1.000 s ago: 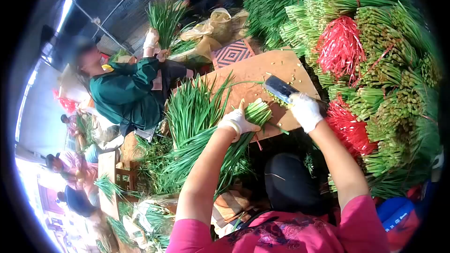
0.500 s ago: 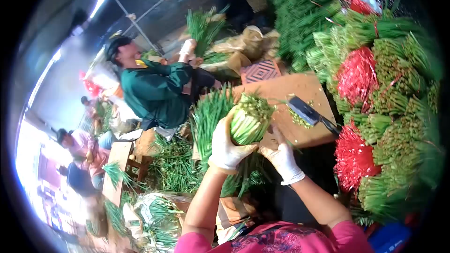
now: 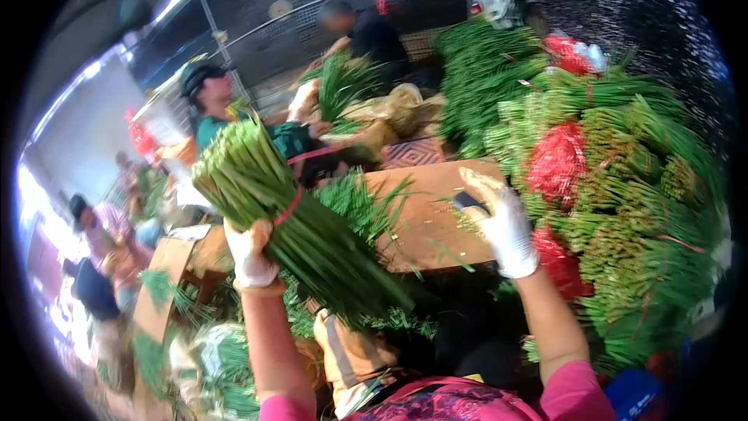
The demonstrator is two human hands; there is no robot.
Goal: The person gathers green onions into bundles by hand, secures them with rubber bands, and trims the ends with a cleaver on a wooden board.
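A large bundle of long green stalks (image 3: 319,238) is tilted across the view, its pale cut ends at the upper left. My left hand (image 3: 251,253), in a white glove, grips it from below near those ends. Red ties circle the bundle, and a red strand trails off to the right. My right hand (image 3: 502,226), also gloved, is apart from the bundle with its fingers spread, over the right end of the wooden board (image 3: 417,203). Partly hidden behind its fingers is a dark blade (image 3: 470,201) on the board. Small green bits lie around it.
Tied green bundles (image 3: 615,218) are stacked on the right, with red plastic strands (image 3: 557,160) among them. Across the board sits a person in green (image 3: 210,105); another in dark clothes (image 3: 379,43) is farther back. More people and loose greens are at the left.
The bundle has swung up and left in my left hand and now shows its length. My right hand has come away from it, rising to the right. The view has shifted slightly.
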